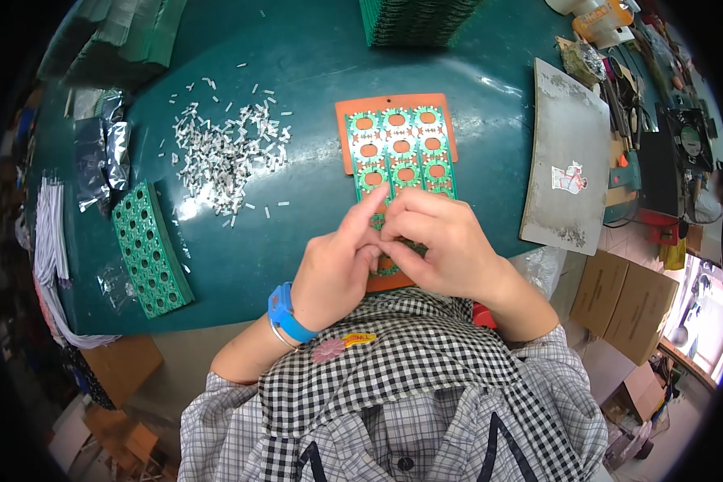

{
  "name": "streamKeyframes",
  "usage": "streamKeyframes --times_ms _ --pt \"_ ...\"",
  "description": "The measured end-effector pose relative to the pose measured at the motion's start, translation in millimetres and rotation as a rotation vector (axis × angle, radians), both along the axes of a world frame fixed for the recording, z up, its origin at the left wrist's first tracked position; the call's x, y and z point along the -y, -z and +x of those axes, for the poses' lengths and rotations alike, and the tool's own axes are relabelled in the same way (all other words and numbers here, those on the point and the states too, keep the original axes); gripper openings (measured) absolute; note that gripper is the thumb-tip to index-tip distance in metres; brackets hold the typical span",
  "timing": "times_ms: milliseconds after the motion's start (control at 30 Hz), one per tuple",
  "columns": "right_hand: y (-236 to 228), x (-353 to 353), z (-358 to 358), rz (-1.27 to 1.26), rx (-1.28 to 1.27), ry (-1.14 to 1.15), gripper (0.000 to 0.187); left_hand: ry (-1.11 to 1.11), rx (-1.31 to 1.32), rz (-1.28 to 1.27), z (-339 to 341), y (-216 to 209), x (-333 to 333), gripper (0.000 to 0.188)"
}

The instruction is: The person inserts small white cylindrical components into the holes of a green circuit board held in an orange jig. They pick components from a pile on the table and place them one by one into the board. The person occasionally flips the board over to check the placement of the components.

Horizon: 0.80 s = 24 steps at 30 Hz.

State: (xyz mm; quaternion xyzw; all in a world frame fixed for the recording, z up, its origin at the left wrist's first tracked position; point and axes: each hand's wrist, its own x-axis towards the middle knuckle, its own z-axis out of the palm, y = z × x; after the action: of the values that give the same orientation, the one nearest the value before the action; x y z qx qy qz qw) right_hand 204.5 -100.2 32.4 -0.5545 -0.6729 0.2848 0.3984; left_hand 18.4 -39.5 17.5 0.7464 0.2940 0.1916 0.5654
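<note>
The green board with round holes lies on an orange mat in the middle of the dark green worktop, right in front of the person. Both hands are on the near end of it.

Far to the left sits a bundle of thin white wires. Next to it are shiny silver bags, and then a stack of green boards full of small holes. A bit further right is a heap of little white parts, spread out loose.

The left hand has a blue wristband. Its pointing finger sticks up, and the other fingers are curled in close. The right hand is bent over the board with its fingers tucked down. The fingers of both hands are pinched together at one spot, maybe on a tiny part, but I cannot tell for sure because the hands hide it.

It looks like the person is fitting a small part into the board. The next bit of work needs a soft, careful push so the part goes in straight.

To the right lies a grey flat plate, and past it are brown boxes.
</note>
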Motion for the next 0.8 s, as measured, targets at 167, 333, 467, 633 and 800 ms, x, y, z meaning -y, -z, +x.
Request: streamKeyframes --times_ms 167,333,467,633,800 --pt "2 11 12 -0.126 -0.064 0.027 0.011 0.025 -0.001 -0.051 -1 2 1 0.062" --pt "19 22 37 -0.154 -0.013 0.217 0.009 -0.209 0.278 -0.552 -22 6 -29 0.048" --pt "21 20 33 -0.151 -0.007 0.192 0.009 -0.333 0.365 -0.597 -38 11 -44 0.044" --pt "28 20 36 -0.112 0.023 0.177 0.01 -0.453 -0.214 0.22 -69 21 -67 0.038" --pt "26 18 36 -0.121 0.081 0.135 0.011 -0.476 -0.565 0.857 -74 26 -83 0.025"
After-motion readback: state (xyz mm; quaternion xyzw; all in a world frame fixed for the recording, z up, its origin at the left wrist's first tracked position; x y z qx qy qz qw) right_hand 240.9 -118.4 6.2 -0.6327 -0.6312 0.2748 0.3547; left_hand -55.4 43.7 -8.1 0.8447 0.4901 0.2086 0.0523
